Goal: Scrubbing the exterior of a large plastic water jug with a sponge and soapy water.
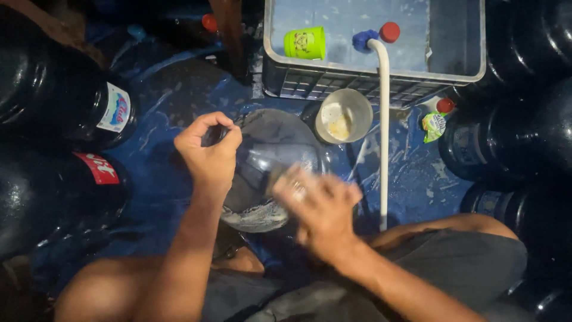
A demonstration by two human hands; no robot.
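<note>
A large clear water bottle lies on its side on the wet blue floor between my knees, with white foam along its lower side. My left hand rests on the bottle's upper left part, thumb and forefinger pinched in a ring around what may be its neck. My right hand is blurred and pressed against the bottle's right side. Something pale shows under its fingers; I cannot tell what it is.
A grey metal bowl with pale residue stands beyond the bottle. A white pipe runs down from a grey crate holding a green cup. Dark large bottles crowd both sides. A green wrapper lies at right.
</note>
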